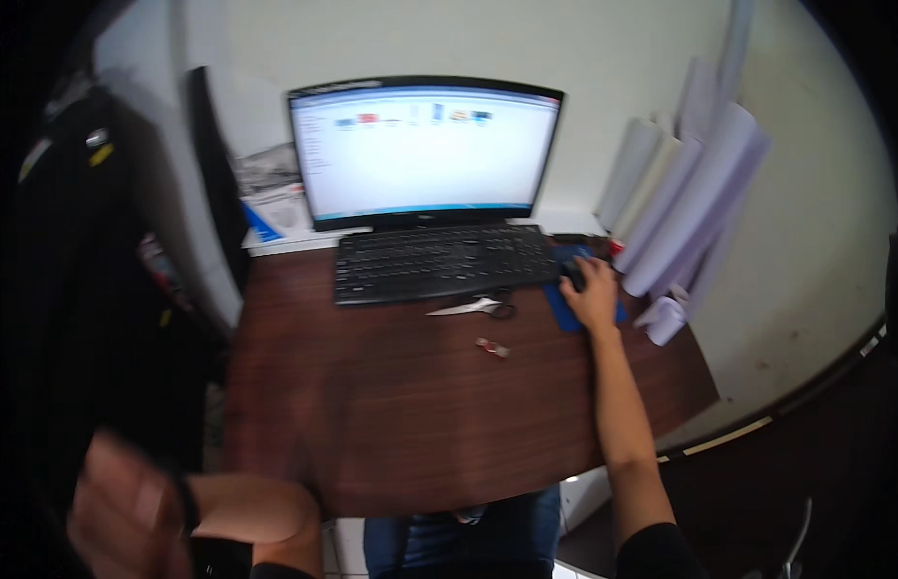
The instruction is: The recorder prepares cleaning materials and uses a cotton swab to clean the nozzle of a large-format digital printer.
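My right hand (594, 294) rests over a black computer mouse (572, 274), fingers curved around it, on a blue mouse pad (563, 311). Far to the lower left, beyond the desk's edge, my left hand (126, 502) is raised and smeared by motion, so its fingers cannot be made out. A black keyboard (439, 262) lies just left of the mouse. Below it are scissors (480, 307) with dark handles and a small red and silver piece (492, 347) that looks like a USB stick.
A lit monitor (425, 154) stands behind the keyboard on the brown desk (410, 415). Several large paper rolls (695, 193) lean against the wall at the right. Papers (271, 188) stand left of the monitor. Dark hanging cloth or bags (102, 289) fill the left side.
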Demonstrator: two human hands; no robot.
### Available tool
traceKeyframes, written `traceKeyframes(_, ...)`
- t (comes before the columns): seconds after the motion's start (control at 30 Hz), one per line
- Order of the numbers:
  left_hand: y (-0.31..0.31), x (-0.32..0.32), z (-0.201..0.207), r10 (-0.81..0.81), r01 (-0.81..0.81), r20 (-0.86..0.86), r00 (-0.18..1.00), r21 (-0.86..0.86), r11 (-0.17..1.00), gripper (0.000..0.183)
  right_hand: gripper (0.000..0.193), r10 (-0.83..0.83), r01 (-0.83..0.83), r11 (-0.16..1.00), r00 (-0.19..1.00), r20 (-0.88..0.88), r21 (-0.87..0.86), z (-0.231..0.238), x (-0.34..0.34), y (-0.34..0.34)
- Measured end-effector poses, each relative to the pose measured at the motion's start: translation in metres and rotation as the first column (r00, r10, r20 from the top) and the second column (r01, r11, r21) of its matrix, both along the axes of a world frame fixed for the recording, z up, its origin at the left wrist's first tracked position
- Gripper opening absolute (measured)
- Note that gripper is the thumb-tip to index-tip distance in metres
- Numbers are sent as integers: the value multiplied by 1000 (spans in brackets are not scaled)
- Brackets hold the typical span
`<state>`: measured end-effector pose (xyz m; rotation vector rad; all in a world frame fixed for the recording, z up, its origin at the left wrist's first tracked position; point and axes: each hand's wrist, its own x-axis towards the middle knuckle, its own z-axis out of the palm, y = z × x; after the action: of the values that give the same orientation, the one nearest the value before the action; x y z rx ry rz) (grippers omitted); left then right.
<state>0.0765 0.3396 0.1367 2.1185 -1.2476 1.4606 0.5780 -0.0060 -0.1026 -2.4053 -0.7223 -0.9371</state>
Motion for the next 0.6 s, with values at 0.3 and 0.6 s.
traceKeyframes(0.3, -112, 83, -42, -94, -167, -768, 634, -254, 953, 13, 18, 431, -335, 813, 896, -105, 477, 64, -162, -8)
traceKeyframes(0.6, -242, 104, -210, -258, -147, -891, 373, -331, 932, 10, 59, 937, 192, 334, 33, -346, 923, -3, -386, -118)
